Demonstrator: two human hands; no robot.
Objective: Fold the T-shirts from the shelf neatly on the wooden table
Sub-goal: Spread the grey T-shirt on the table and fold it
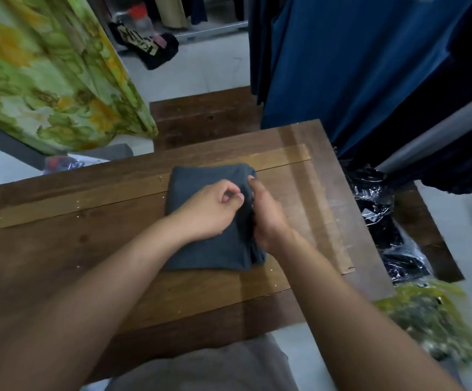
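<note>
One nearly folded T-shirt [196, 179] on the tabletop [60, 249]: right hand [267, 218] grips its edge, left hand [209, 213] curled, grasp unclear; we judge a flattening tuck next.

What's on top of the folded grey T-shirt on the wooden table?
Only the two hands: the left hand rests on the T-shirt, fingers curled; the right hand grips its right edge. The cloth beneath them is covered.
</note>
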